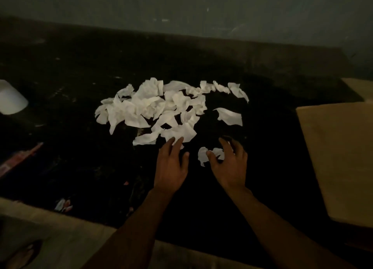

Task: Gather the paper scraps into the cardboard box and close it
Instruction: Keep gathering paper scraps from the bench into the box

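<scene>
Several white paper scraps (pixel 157 107) lie in a loose heap on a dark tabletop (pixel 70 77). A separate scrap (pixel 229 116) lies to the right of the heap. My left hand (pixel 171 166) rests flat at the heap's near edge, fingers spread, fingertips touching the nearest scrap. My right hand (pixel 230 164) curls over a small crumpled scrap (pixel 203 155), thumb and fingers around it. The cardboard box (pixel 339 159) stands at the right edge; a brown flap faces me and its inside is hidden.
A white cylindrical object (pixel 11 99) lies at the far left. A reddish flat item (pixel 20 157) and small coloured bits (pixel 63 205) sit near the table's left front. A grey wall runs behind the table. The room is dim.
</scene>
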